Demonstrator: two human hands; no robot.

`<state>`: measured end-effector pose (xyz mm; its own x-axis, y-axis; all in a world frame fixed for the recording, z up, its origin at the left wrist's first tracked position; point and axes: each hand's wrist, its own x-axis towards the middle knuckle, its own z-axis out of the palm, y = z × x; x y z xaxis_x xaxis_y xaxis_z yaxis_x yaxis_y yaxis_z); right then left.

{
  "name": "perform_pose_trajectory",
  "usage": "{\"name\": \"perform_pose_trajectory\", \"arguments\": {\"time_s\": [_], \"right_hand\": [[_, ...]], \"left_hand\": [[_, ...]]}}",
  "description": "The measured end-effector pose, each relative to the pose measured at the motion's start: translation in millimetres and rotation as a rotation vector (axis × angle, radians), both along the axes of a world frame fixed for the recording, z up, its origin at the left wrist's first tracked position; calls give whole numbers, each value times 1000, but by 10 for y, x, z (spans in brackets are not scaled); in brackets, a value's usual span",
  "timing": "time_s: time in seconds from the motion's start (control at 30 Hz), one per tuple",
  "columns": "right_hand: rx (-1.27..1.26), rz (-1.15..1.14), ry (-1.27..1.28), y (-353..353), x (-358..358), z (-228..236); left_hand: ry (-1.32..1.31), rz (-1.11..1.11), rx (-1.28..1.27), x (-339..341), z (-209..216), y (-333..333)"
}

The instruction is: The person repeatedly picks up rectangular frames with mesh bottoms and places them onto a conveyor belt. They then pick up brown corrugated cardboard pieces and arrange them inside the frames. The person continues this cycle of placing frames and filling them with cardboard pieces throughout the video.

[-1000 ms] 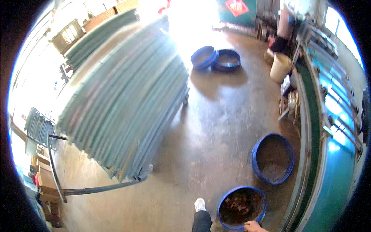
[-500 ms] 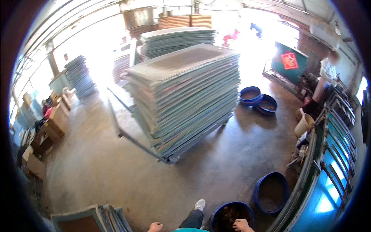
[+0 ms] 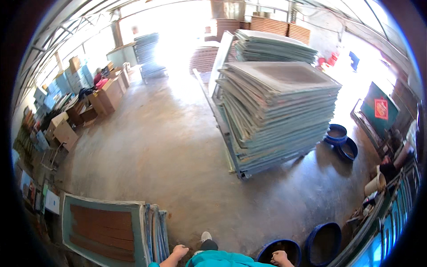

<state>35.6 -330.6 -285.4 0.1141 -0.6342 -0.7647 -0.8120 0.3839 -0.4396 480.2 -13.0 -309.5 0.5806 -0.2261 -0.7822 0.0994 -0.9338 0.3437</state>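
Note:
My left hand (image 3: 180, 252) hangs low at the bottom edge, its fingers loosely curled with nothing seen in them. Close beside it on the left stands a row of upright framed panels (image 3: 104, 231), pale blue-green at the rim and brown inside. My right hand (image 3: 279, 256) is also loosely closed and appears to hold nothing. In the picture it overlaps a dark blue round tub (image 3: 279, 245) with dark contents; contact with it cannot be seen. A second blue tub (image 3: 324, 242) stands just right of that one.
A tall stack of framed panels (image 3: 284, 120) rests on a metal cart (image 3: 235, 164) ahead. Two more blue tubs (image 3: 347, 149) stand behind it at right. Cardboard boxes (image 3: 106, 95) line the left side. A blue-topped bench (image 3: 378, 249) runs along the right, near a partly visible person (image 3: 404, 153).
My view has swung left, so the cart and tubs sit farther right. The framed panels at lower left show more fully and are nearer my left hand. Both hands stay low.

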Motion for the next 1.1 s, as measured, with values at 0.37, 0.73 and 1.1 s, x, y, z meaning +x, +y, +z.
{"name": "perform_pose_trajectory", "arguments": {"time_s": [0.37,0.73,1.1], "right_hand": [[-876,164,-512,-2369,3971,2584],[-892,874,-249,-3021,6705,3336],[-516,419,-321,-3085,6983,2980]], "left_hand": [[85,442,-183,1207,194,-114],[-162,382,-480,1917,205,-610],[-247,141,-419,2232,837,-786]]}}
